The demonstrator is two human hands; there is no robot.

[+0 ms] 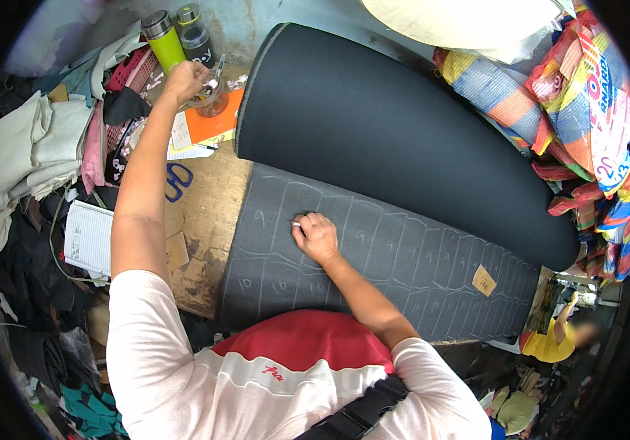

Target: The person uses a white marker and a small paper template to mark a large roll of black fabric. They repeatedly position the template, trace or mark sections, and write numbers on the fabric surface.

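Observation:
On the dark grey cloth [285, 257], my right hand [318, 237] rests with its fingers curled around a small white piece of chalk [297, 224]. Rows of white chalk outlines with handwritten marks cover this cloth. My left arm reaches to the far left of the table, where my left hand [187, 79] is at the rim of a clear plastic tub [213, 104] with small items inside. The fingers of that hand are bent together; whatever they pinch, if anything, is hidden. A brown paper tag [483, 281] lies on the cloth at the right.
A thick black fabric roll [388, 125] lies behind the marked cloth. Blue-handled scissors [178, 182], an orange sheet [231, 116] and a green flask [163, 41] are at the left. Striped bags [498, 88] crowd the far right; a person in yellow [550, 341] sits beyond.

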